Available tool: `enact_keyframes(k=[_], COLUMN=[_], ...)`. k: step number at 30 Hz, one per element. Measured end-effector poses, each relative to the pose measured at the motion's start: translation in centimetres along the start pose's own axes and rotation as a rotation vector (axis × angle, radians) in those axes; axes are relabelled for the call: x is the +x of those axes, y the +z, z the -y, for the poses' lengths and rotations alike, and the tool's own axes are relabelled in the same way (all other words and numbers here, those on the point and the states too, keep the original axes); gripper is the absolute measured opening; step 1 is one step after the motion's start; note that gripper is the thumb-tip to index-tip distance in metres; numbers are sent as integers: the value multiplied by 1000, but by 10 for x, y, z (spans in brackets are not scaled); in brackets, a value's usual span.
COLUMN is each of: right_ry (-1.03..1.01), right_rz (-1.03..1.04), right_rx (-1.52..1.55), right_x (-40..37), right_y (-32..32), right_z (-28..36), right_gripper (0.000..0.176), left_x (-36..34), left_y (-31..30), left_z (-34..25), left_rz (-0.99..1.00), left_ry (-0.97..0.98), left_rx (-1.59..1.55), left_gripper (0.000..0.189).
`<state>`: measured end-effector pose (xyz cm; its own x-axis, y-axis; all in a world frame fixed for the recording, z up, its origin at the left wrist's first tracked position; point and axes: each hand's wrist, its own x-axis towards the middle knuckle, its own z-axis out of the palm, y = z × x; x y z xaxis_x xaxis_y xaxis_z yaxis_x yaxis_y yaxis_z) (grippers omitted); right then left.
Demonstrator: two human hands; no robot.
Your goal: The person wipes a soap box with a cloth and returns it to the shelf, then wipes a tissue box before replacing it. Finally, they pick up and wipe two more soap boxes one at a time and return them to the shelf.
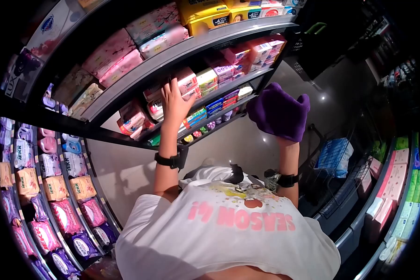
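Note:
My left hand reaches up to the middle shelf, fingers stretched and thumb spread apart. Its fingertips rest against pink and white boxed packs, and I cannot make out a grip on any of them. A purple cloth mitt covers my right hand, which is raised at the right end of the shelf unit. A thumb-like bulge sticks out on its right side. The fingers inside are hidden. Yellow-topped boxes and purple boxes stand right of my left hand.
Yellow tissue packs and pink floral packs fill the shelf above. Bagged detergents line the left rack. At the right, a wire cart stands near a blue package. Pale floor shows between the racks.

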<state>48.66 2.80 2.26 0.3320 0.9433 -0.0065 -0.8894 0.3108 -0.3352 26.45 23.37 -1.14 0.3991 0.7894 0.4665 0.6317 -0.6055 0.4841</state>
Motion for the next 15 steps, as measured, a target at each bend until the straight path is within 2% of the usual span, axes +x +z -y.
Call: enact_keyframes(k=[2, 3, 6, 8, 9, 11, 15], right_ry=[-90, 86, 156, 198, 217, -180, -114], right_rz=[128, 228, 255, 267, 277, 45, -8], right_rx=[-690, -45, 7, 69, 158, -908, -734], right_x=[8, 12, 17, 16, 13, 18, 12], right_y=[8, 6, 16, 21, 16, -16, 12], right_z=[-1, 3, -2, -12, -16, -35, -47], right_gripper=[76, 77, 78, 78, 77, 78, 81], left_x=[15, 21, 31, 27, 17, 2, -22], left_y=[8, 11, 22, 22, 15, -11, -54], left_z=[18, 25, 41, 34, 20, -13, -73], left_rz=[199, 208, 276, 144, -21, -155, -213], left_ry=[-201, -165, -217, -260, -128, 31, 242], left_rx=[-48, -44, -151, -52, -14, -308, -303], left_gripper=[60, 54, 49, 43, 42, 39, 47])
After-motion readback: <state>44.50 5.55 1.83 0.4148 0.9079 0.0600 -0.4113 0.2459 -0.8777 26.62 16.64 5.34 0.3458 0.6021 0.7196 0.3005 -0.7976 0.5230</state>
